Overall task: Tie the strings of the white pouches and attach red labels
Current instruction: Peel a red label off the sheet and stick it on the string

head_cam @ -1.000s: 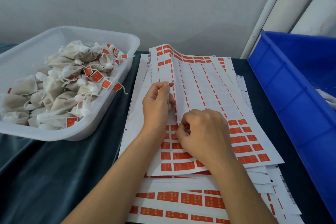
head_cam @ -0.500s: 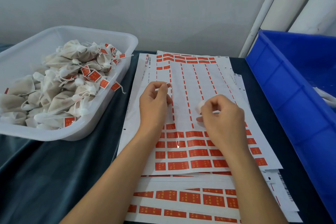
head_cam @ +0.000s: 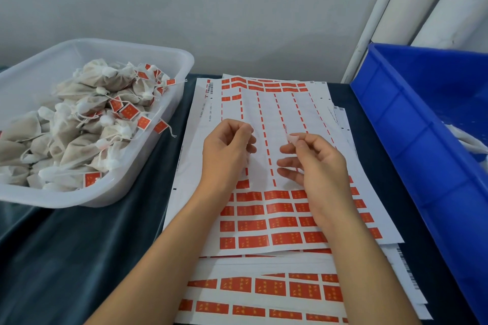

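The red label (head_cam: 291, 137) shows as a small pale curl pinched between thumb and forefinger of the right hand (head_cam: 314, 163), raised just above the top label sheet (head_cam: 266, 221); I cannot tell which way its long axis runs, since it is curled and shows its pale back. The left hand (head_cam: 227, 150) hovers just to the left of it with fingers curled toward the thumb; whether it pinches a string or anything else I cannot tell. No pouch lies between the hands. Under the wrists the sheet's unpeeled rows run left to right, with more sheets stacked nearer the body. The finished white pouches (head_cam: 79, 124) are heaped in the clear plastic tub (head_cam: 169, 55), well to the left of the left hand, which is nearer them. The blue bin (head_cam: 412, 124) stands to the right of the right hand; something white shows inside it, possibly untied pouches, so I judge the next reach goes that way. The dark cloth (head_cam: 79, 258) between tub and sheets gives open room.
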